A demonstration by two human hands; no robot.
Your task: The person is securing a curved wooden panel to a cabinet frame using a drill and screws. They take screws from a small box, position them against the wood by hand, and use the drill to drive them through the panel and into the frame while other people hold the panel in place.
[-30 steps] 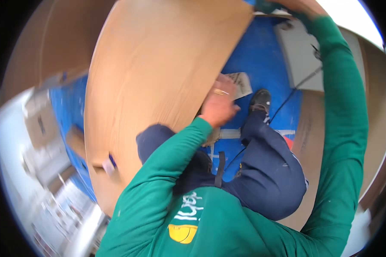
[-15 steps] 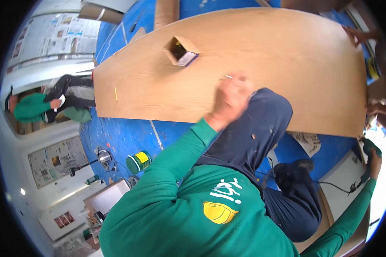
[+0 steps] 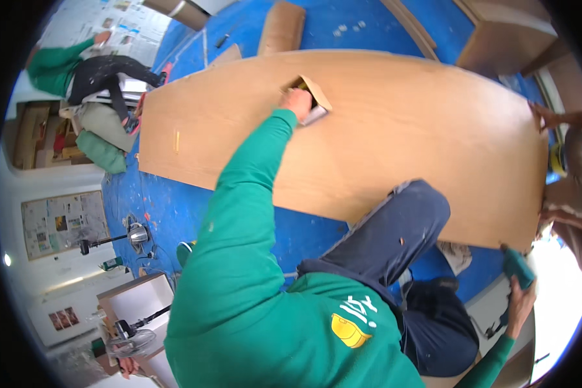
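A long wooden panel (image 3: pixel 394 123) lies across the view in front of me, with a small open cardboard box (image 3: pixel 319 102) on it. My left hand (image 3: pixel 294 100) is at that box, its fingers dipped inside and hidden, so what they touch is unclear. Low at the right, my right hand (image 3: pixel 519 301) grips a green power tool (image 3: pixel 517 268) at the panel's corner, a dark cord below it. A yellow pencil-like stick (image 3: pixel 176 141) rests on the panel's left part. My bent knee (image 3: pixel 427 207) is against the panel's near side.
A co-worker (image 3: pixel 58 71) in a green sleeve is at upper left. Another person's hands (image 3: pixel 546 119) touch the panel's right end. Boards (image 3: pixel 281 29) lie on the blue floor covering (image 3: pixel 336 19). A metal tool (image 3: pixel 138 236) and an open carton (image 3: pixel 129 297) are at lower left.
My left hand has moved from the panel's middle up into the box. The view has swung round, showing more surroundings. My right hand still holds the tool, now lower in view.
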